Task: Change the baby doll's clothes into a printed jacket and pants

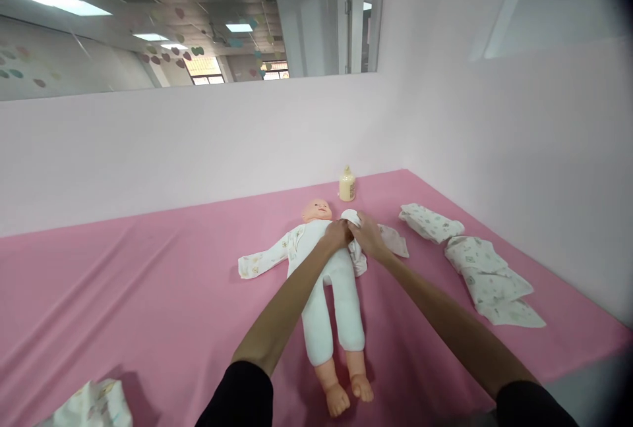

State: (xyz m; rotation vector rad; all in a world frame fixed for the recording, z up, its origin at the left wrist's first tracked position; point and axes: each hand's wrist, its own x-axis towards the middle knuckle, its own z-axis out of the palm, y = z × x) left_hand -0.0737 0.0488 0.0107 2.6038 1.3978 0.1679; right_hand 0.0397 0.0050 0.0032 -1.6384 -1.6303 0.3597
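Note:
A baby doll [329, 302] lies on its back on the pink sheet [148, 282], head toward the far wall, with a printed white garment [264, 257] spread under it and one sleeve stretched out to the left. My left hand [337, 234] and my right hand [366, 234] meet at the doll's right shoulder, both gripping bunched white cloth of the garment [350, 217] around the doll's arm. The doll's bare feet point toward me.
A pale yellow bottle [347, 184] stands behind the doll's head near the wall. Folded printed baby clothes [430, 221] and a second pile [487, 279] lie at the right. Another printed cloth [93, 404] sits at the near left. Pink walls enclose the far and right sides.

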